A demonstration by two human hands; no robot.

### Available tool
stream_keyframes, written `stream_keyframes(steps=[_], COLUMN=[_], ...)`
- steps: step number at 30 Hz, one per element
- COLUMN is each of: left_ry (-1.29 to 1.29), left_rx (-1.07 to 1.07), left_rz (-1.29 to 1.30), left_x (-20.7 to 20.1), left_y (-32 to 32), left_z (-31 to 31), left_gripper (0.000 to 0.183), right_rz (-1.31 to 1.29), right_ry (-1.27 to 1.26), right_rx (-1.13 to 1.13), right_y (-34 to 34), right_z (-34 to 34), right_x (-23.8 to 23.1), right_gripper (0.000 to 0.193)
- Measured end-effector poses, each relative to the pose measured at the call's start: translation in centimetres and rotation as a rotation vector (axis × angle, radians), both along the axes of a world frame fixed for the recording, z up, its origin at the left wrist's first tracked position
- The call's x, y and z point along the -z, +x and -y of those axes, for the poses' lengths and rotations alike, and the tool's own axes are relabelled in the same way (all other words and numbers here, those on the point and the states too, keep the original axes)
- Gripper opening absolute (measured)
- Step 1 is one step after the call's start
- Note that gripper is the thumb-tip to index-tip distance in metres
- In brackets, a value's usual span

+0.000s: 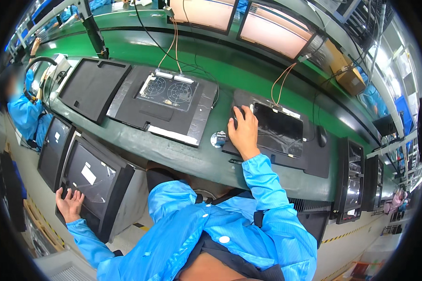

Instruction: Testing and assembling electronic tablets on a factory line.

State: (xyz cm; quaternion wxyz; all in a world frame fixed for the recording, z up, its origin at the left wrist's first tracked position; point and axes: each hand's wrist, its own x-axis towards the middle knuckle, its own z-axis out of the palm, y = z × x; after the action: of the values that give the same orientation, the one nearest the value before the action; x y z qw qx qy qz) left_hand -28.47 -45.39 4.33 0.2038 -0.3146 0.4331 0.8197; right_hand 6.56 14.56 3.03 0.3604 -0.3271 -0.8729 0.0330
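My right hand [244,135] lies with fingers spread at the left edge of a dark display panel [279,129], which rests on a black foam base [286,161]. Whether the fingertips press on the panel or the foam I cannot tell. My left hand [70,205] is palm up with its fingers apart, beside a black foam tray [115,199] at the lower left. Inside that tray sits a film-covered panel [96,187] with a white label. Nothing shows in either hand.
Left of my right hand, another foam base [183,122] bears a panel showing circular test patterns [166,91]. An empty-looking foam tray [94,86] is farther left. A mouse [321,136] sits right of the dark panel; cables [280,84] rise behind it. A person [26,112] sits far left.
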Motion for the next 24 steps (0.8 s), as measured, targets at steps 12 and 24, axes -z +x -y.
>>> stream_keyframes(steps=[12, 24], left_ry=[0.032, -0.195], left_rx=[0.193, 0.19], left_rz=[-0.093, -0.433], left_x=[4.9, 5.9], left_y=[-3.2, 1.4], left_z=[-0.1, -3.6], left_gripper=[0.049, 0.034], right_rz=[-0.019, -0.042], right_ry=[-0.031, -0.017], right_rx=[-0.018, -0.018], right_y=[0.1, 0.0], right_z=[-0.1, 0.1], right_x=[0.0, 0.2], right_gripper=[0.04, 0.041])
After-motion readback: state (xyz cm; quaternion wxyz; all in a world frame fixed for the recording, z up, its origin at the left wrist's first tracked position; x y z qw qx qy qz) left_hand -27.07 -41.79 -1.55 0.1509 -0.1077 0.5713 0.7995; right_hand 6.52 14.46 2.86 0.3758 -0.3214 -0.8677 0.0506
